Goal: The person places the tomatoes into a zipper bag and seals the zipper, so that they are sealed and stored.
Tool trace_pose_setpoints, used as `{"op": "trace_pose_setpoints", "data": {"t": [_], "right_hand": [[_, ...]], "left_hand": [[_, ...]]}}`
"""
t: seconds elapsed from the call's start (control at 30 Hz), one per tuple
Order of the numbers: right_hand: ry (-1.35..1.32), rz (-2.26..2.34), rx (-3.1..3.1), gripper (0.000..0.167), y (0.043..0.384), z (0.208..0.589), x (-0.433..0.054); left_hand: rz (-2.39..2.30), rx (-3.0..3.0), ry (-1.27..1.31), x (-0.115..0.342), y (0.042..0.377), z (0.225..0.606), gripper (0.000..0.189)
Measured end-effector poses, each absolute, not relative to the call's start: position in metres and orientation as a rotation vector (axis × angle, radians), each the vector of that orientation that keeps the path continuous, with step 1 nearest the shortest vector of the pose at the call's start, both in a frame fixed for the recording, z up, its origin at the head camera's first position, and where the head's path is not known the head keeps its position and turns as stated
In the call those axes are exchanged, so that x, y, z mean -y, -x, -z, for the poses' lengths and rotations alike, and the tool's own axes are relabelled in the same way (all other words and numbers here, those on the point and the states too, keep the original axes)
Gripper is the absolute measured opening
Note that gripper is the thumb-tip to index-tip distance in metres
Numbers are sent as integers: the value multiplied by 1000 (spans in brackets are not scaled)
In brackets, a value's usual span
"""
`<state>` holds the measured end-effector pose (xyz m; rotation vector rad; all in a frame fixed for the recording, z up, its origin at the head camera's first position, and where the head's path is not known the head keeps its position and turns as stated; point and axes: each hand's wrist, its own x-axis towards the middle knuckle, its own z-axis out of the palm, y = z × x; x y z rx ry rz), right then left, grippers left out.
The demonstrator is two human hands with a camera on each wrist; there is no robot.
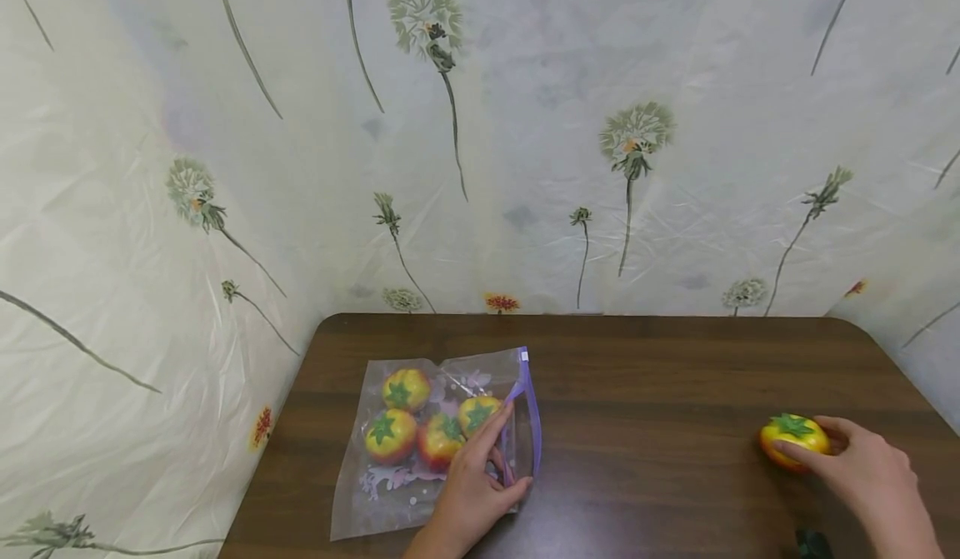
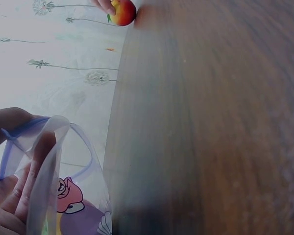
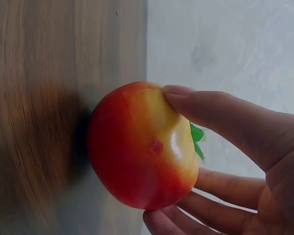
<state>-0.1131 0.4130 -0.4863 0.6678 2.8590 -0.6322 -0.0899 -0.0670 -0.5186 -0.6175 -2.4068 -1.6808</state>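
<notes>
Holding one fruit (image 1: 787,444) in the right hand (image 1: 873,469), toward the right end of the surface (image 1: 645,392), well apart from the bag. Pinched between thumb and bent fingers. Round, slightly squashed, smooth, glossy; red fading to yellow, with a pointed green leaf cap (image 1: 792,424). Can't tell if touching the surface or just above. Gripping the mouth of the clear plastic bag (image 1: 375,513) in the left hand (image 1: 474,486), with fingers bent at the rim. Lying on the left half: thin, creased, edged with a purple zip strip (image 1: 536,426), gaping in the left wrist view. Printed with a pink rose (image 2: 71,197). Loaded with four more fruits (image 1: 390,441), bunched close. Resting on dark wood grain, rounded at the far corners. Backed by a crinkled, shiny sheet (image 1: 525,126), dandelion-printed.
</notes>
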Motion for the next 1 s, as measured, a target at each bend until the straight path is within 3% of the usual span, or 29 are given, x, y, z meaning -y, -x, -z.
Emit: {"op": "trace_pose_setpoints", "data": {"t": [0.47, 1.0], "right_hand": [[-298, 755, -2961, 95, 124, 483, -383], [1, 1070, -2934, 81, 128, 492, -310]], "left_hand": [[1670, 2398, 621, 68, 90, 518, 99], [1665, 2396, 622, 67, 90, 518, 99]]}}
